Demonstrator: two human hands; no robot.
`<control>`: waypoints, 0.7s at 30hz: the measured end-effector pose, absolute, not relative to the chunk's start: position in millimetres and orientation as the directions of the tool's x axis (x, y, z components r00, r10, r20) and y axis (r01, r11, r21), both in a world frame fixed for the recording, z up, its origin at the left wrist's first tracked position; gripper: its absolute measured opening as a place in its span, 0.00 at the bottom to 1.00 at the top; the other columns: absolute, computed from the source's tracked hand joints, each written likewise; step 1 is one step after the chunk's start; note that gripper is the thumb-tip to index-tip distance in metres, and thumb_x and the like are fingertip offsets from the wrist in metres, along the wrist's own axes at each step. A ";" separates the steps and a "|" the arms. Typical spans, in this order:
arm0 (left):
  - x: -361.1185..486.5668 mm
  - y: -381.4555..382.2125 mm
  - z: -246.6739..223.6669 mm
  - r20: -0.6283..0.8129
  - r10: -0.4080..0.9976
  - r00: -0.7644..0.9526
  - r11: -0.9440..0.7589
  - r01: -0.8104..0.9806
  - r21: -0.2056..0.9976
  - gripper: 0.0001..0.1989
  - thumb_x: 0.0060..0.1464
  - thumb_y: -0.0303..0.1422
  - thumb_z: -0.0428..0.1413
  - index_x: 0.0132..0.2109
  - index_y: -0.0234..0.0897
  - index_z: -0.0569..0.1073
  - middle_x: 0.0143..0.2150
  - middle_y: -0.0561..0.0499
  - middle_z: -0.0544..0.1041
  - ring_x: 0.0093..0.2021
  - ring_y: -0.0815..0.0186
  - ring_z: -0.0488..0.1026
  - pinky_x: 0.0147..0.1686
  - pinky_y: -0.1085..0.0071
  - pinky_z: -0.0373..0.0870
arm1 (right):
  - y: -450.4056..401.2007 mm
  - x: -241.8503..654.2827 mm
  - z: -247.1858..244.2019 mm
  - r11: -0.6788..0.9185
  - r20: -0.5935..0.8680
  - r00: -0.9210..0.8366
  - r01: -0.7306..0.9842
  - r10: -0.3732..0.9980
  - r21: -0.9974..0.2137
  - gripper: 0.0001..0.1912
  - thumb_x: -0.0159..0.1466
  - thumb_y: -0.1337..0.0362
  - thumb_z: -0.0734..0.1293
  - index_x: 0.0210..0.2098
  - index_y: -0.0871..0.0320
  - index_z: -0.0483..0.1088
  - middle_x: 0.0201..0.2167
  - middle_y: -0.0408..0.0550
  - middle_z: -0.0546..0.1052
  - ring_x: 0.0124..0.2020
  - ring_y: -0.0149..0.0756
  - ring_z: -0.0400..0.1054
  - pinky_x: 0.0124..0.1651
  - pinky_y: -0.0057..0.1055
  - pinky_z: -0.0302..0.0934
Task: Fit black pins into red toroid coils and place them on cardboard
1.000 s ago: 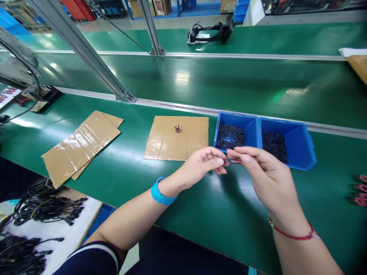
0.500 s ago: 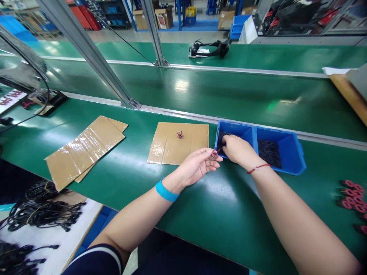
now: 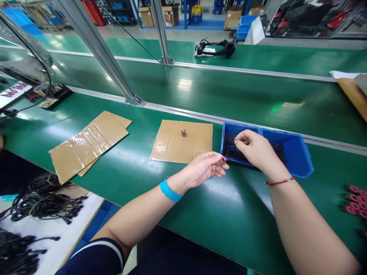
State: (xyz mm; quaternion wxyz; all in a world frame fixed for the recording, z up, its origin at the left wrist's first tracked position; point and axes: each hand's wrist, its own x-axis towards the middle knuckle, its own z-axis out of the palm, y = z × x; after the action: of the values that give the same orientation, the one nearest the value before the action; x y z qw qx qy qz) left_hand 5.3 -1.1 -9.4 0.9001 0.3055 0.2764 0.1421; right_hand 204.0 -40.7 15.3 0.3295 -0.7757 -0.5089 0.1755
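My left hand (image 3: 204, 169) pinches a small toroidal coil (image 3: 223, 160) wound with red wire, in front of the left blue bin (image 3: 222, 140). Dark leads stick out from the coil toward the right. Over that bin hovers my right hand (image 3: 256, 152), thumb and forefinger pressed together; a tiny dark speck shows at the tips, too small to name. Thin black pieces (image 3: 230, 142) fill the bottom of the bin. Another red coil (image 3: 184, 133) stands on a cardboard sheet (image 3: 166, 147) to the left, its dark leads pointing up.
A second blue bin (image 3: 299, 154) adjoins the first, partly behind my right wrist. Several red coils (image 3: 355, 202) lie at the right edge. Overlapping cardboard sheets (image 3: 88, 143) lie left. Black cable bundles (image 3: 48, 202) sit lower left. A metal post (image 3: 100, 49) rises behind the bench.
My right hand has lifted out of the left bin and drawn back to the right, fingers still pinched. My left hand keeps the coil in nearly the same place. The view has shifted slightly.
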 end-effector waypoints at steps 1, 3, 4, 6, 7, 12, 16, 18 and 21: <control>5.5 -1.7 -9.7 -0.411 0.415 0.812 0.770 -0.073 0.633 0.09 0.65 0.34 0.56 0.38 0.32 0.72 0.31 0.48 0.80 0.25 0.73 0.75 0.29 0.75 0.67 | -43.5 204.0 16.2 -0.253 0.071 0.434 0.641 0.898 -0.725 0.02 0.59 0.65 0.66 0.30 0.55 0.70 0.28 0.46 0.78 0.30 0.38 0.72 0.37 0.35 0.66; 5.7 -2.8 -10.4 -0.408 0.402 0.820 0.766 -0.057 0.641 0.09 0.66 0.34 0.55 0.38 0.32 0.72 0.30 0.49 0.80 0.24 0.73 0.75 0.28 0.75 0.67 | -51.3 201.4 18.1 -0.219 0.082 0.450 0.576 0.889 -0.788 0.04 0.60 0.62 0.66 0.31 0.55 0.70 0.27 0.45 0.77 0.28 0.36 0.73 0.34 0.34 0.68; 5.7 -3.4 -10.7 -0.404 0.399 0.823 0.763 -0.053 0.645 0.09 0.66 0.34 0.55 0.38 0.32 0.72 0.30 0.49 0.79 0.24 0.73 0.75 0.28 0.75 0.67 | -56.6 198.5 19.1 -0.193 0.079 0.454 0.520 0.887 -0.832 0.05 0.60 0.61 0.67 0.31 0.56 0.70 0.26 0.45 0.77 0.28 0.35 0.74 0.33 0.33 0.69; 5.4 -4.6 -11.0 -0.394 0.393 0.831 0.757 -0.049 0.651 0.10 0.66 0.35 0.55 0.38 0.32 0.72 0.29 0.50 0.79 0.23 0.74 0.74 0.27 0.75 0.67 | -69.4 190.3 20.2 -0.127 0.046 0.454 0.343 0.890 -0.930 0.08 0.60 0.58 0.71 0.32 0.56 0.71 0.26 0.44 0.78 0.27 0.34 0.74 0.32 0.32 0.71; 5.1 -5.3 -10.9 -0.387 0.385 0.837 0.755 -0.045 0.654 0.10 0.65 0.36 0.56 0.38 0.33 0.72 0.29 0.50 0.79 0.23 0.74 0.73 0.27 0.75 0.67 | -76.3 185.5 20.3 -0.098 0.017 0.451 0.230 0.892 -0.968 0.10 0.59 0.58 0.73 0.32 0.56 0.72 0.26 0.44 0.79 0.26 0.33 0.75 0.32 0.31 0.71; 3.0 -8.9 -8.2 -0.367 0.331 0.870 0.748 -0.005 0.663 0.14 0.62 0.41 0.60 0.38 0.33 0.72 0.27 0.51 0.78 0.22 0.74 0.72 0.26 0.76 0.67 | -102.3 167.6 17.3 -0.045 -0.047 0.472 -0.015 0.880 -0.999 0.09 0.61 0.59 0.75 0.36 0.56 0.75 0.34 0.47 0.83 0.30 0.31 0.77 0.36 0.31 0.74; 2.1 -9.7 -6.2 -0.356 0.306 0.883 0.750 0.006 0.661 0.17 0.57 0.43 0.63 0.37 0.33 0.71 0.27 0.51 0.78 0.22 0.75 0.72 0.25 0.76 0.67 | -107.4 165.8 20.0 -0.028 -0.047 0.470 -0.047 0.881 -0.999 0.06 0.62 0.61 0.75 0.36 0.55 0.76 0.36 0.46 0.83 0.31 0.30 0.77 0.37 0.29 0.75; 2.0 -9.6 -5.7 -0.353 0.301 0.886 0.747 0.011 0.664 0.17 0.57 0.44 0.63 0.37 0.33 0.72 0.27 0.51 0.78 0.22 0.75 0.72 0.25 0.76 0.67 | -107.5 166.0 23.1 -0.038 -0.051 0.472 -0.039 0.880 -0.999 0.06 0.62 0.61 0.75 0.35 0.55 0.76 0.35 0.46 0.83 0.31 0.30 0.77 0.37 0.29 0.75; 1.7 -9.8 -5.0 -0.357 0.297 0.885 0.741 0.022 0.671 0.16 0.58 0.43 0.63 0.37 0.33 0.72 0.28 0.51 0.78 0.22 0.75 0.72 0.25 0.76 0.66 | -107.3 165.9 26.3 -0.051 -0.053 0.474 -0.016 0.879 -0.999 0.06 0.62 0.60 0.75 0.34 0.55 0.77 0.34 0.46 0.83 0.31 0.32 0.78 0.37 0.30 0.76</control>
State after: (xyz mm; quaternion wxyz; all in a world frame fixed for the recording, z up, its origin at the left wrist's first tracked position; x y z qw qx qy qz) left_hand 1.7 -9.8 -5.0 0.9051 0.3514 0.2270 0.0762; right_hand 165.9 -107.3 26.3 0.5944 -0.6196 -0.3480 0.3763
